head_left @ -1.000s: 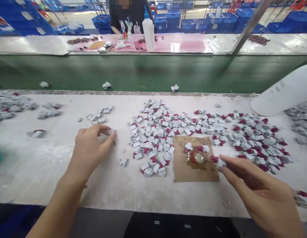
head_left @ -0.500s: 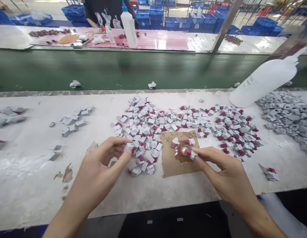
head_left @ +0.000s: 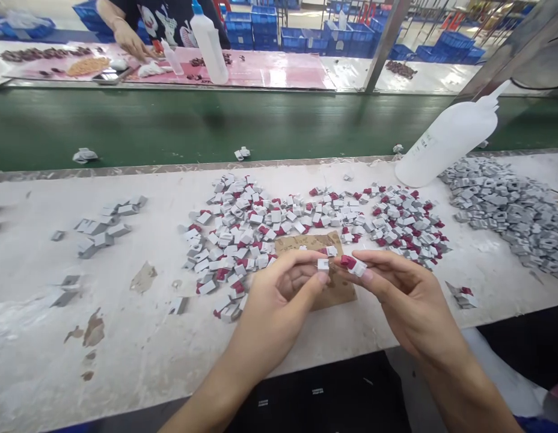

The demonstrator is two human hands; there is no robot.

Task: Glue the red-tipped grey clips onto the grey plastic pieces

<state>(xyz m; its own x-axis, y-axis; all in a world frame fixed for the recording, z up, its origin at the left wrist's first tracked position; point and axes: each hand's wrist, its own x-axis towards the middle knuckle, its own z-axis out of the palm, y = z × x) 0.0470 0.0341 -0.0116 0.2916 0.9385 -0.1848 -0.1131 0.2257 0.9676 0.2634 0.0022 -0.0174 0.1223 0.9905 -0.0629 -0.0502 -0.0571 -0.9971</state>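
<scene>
Between thumb and forefinger my left hand (head_left: 283,288) pinches a small grey plastic block (head_left: 323,265). My right hand (head_left: 407,291) grips a grey-and-maroon plastic piece (head_left: 353,265), its maroon end facing the block with a small gap between. Both hands hover over a brown cardboard piece (head_left: 337,294), which they partly hide. Another grey-and-maroon part (head_left: 329,251) lies on the cardboard behind the fingers. Past my left hand spreads a pile of grey and maroon pieces (head_left: 234,231), with a further heap (head_left: 407,222) beyond my right hand.
A white squeeze bottle (head_left: 445,141) leans at the right beside a heap of plain grey parts (head_left: 508,210). Loose grey blocks (head_left: 103,231) lie at left. Behind the table runs a green belt (head_left: 193,123). Across it, a person's hand (head_left: 130,41) is over a pink work surface (head_left: 279,72).
My left hand has moved right with its grey block, close to my right hand. The right hand has lifted its piece off the cardboard. The view has shifted, and a person's hand appears across the belt.
</scene>
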